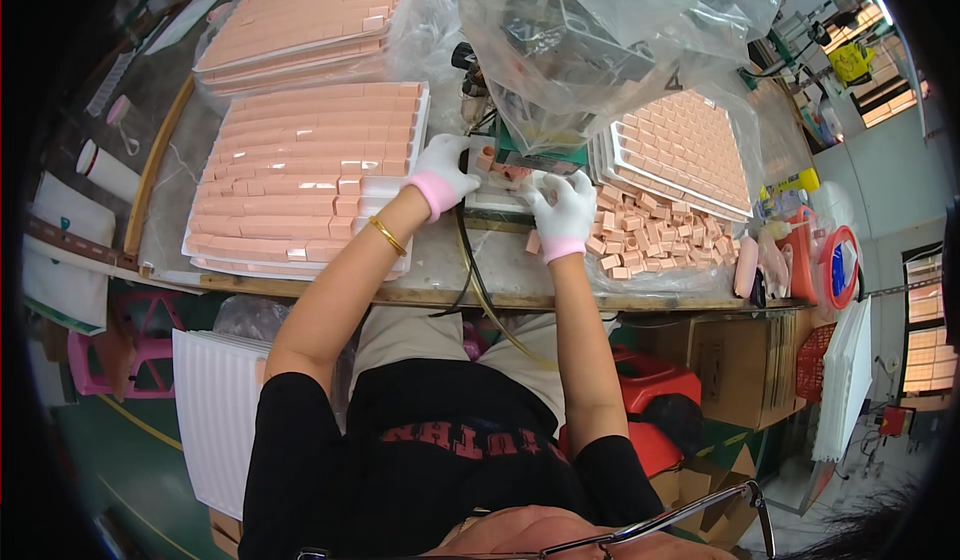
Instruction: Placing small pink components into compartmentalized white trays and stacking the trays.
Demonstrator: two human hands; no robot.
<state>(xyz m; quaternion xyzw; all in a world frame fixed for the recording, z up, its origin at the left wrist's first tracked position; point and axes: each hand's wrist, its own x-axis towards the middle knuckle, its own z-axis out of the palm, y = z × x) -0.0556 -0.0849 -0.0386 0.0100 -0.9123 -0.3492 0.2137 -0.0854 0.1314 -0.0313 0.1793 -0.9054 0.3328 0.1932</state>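
Both my hands wear white gloves with pink cuffs and work at the small bench machine, which has a green block and lies partly under clear plastic. My left hand is at its left side, fingers curled beside a small pink piece; what they grip, if anything, is hidden. At the front of the machine's base, my right hand is closed with bent fingertips. Its grip is too small to make out. A heap of loose pink block-shaped pieces lies just right of it.
A white tray filled with rows of pink pieces stands left, with more stacked trays behind. Another tray stack sits right. Plastic sheeting hangs over the machine. A black cable drops past the table's front edge. A red container stands far right.
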